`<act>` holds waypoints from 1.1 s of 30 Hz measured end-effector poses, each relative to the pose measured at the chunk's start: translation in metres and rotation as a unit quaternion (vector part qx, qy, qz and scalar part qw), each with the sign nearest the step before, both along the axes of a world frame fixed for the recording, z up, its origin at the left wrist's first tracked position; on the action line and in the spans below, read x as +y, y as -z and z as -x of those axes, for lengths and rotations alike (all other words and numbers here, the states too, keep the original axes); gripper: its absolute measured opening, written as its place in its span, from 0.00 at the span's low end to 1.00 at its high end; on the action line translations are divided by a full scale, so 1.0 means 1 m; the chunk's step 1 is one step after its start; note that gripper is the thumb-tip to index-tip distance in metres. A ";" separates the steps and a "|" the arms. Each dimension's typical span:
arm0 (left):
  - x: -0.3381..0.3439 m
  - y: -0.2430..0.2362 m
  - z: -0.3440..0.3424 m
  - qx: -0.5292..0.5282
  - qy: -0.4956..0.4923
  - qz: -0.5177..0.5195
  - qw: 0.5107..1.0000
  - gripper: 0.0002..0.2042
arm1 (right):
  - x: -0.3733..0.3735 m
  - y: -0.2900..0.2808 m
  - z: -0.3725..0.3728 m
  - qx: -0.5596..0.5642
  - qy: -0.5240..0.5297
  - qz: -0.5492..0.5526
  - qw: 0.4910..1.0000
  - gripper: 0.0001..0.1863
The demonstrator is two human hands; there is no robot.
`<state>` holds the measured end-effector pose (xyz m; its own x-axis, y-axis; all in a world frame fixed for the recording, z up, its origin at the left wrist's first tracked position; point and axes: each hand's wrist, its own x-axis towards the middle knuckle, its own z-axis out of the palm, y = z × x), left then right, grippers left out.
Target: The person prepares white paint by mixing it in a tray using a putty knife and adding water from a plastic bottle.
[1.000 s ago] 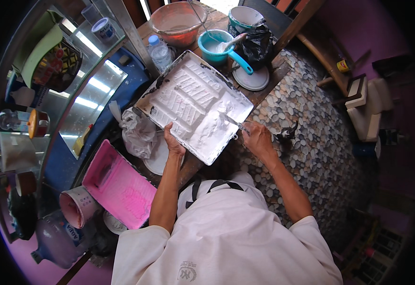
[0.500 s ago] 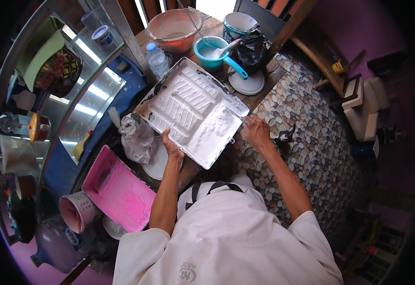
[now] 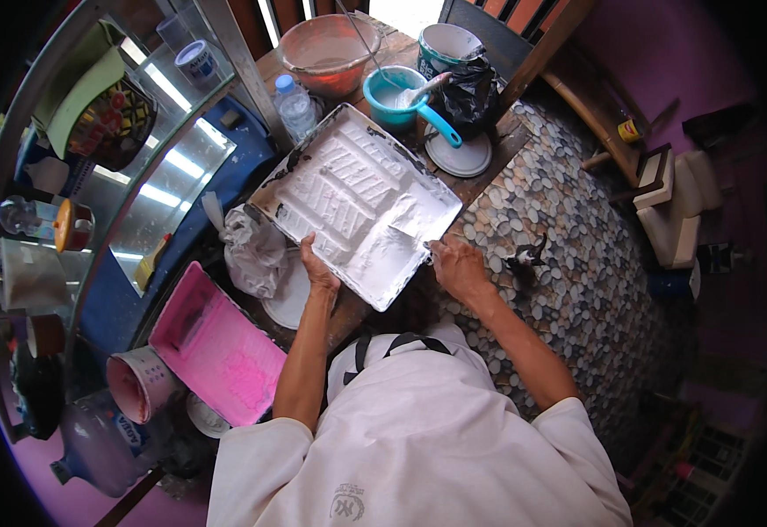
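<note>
A paint tray point(image 3: 335, 189) with a ribbed slope, coated in thick white paint, lies tilted in front of me, dark flakes along its rim. My left hand point(image 3: 320, 270) grips its near left edge, thumb on the rim and the other fingers hidden underneath. At the right edge, my right hand point(image 3: 460, 268) is closed round the handle of a flat, scraper-like tool point(image 3: 425, 248). Its blade, smeared white, reaches into the paint in the deep end, where the surface shows a smoothed patch. How wide the blade is I cannot tell.
Behind the tray stand a turquoise dipper point(image 3: 392, 110) with a paint-covered brush, an orange basin point(image 3: 326, 57), a paint bucket point(image 3: 446, 44) and a water bottle point(image 3: 294, 110). A pink tray point(image 3: 225, 351), a plastic bag point(image 3: 253, 253) and a glass cabinet point(image 3: 151, 167) are on the left.
My right hand has moved left and toward me along the tray's edge with the tool. A smoothed patch now shows in the paint there. My left hand keeps its hold.
</note>
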<state>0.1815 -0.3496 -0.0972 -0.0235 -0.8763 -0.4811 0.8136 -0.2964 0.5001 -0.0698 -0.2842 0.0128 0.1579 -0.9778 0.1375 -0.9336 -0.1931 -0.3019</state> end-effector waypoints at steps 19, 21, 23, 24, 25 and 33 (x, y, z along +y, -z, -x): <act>0.001 -0.011 0.007 0.003 0.002 -0.006 1.000 0.29 | 0.042 -0.003 -0.032 -0.047 -0.006 -0.067 0.997 0.05; 0.002 -0.015 0.007 -0.002 0.001 -0.003 1.000 0.30 | 0.043 -0.006 -0.035 -0.053 -0.009 -0.076 0.996 0.05; 0.002 -0.014 0.006 -0.005 0.000 0.000 1.000 0.30 | 0.044 -0.007 -0.036 -0.059 -0.013 -0.085 0.995 0.05; 0.001 -0.011 0.006 -0.017 -0.007 -0.006 1.000 0.30 | 0.046 -0.006 -0.037 -0.058 -0.017 -0.093 0.994 0.05; 0.001 -0.009 0.005 -0.028 -0.015 -0.013 0.999 0.30 | 0.046 -0.006 -0.037 -0.057 -0.021 -0.102 0.993 0.05; 0.000 -0.003 0.002 -0.015 0.000 -0.007 1.000 0.30 | 0.048 -0.009 -0.036 -0.074 -0.035 -0.112 0.990 0.06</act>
<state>0.1791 -0.3494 -0.0939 -0.0087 -0.8692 -0.4943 0.7989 -0.3033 0.5194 -0.0335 -0.2362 0.0216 0.2205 -0.9739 -0.0540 -0.8627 -0.1688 -0.4767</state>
